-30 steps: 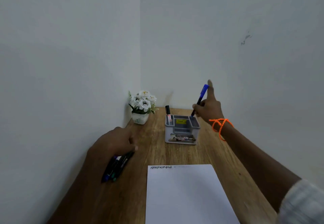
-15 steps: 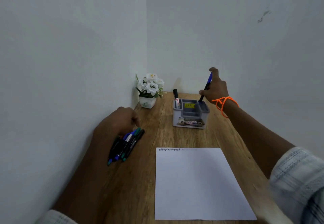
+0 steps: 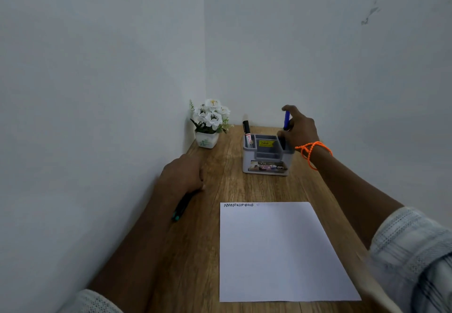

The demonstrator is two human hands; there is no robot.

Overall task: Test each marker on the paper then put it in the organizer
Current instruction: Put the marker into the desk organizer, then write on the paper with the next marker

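A: what moved? right hand a second ago had the blue marker tilted above the organizer, now it stands nearly upright with its lower end down in the right compartment

B: fingers still curled round it, so not let go yet. I'd call it mid-drop, this marker about done. black marker already stands in the left slot

A: left hand? it was over a bunch of pens with several tips showing, now only one dark barrel with a teal end sticks out from under it

B: grip there, cannot tell, the back of the hand covers the fingers. how many pens underneath, can't count either

A: paper has a scribble row at its top left, unchanged. colours too small to read. organizer label text also blurred

B: bottom of the blue marker is hidden behind the hand and the organizer wall
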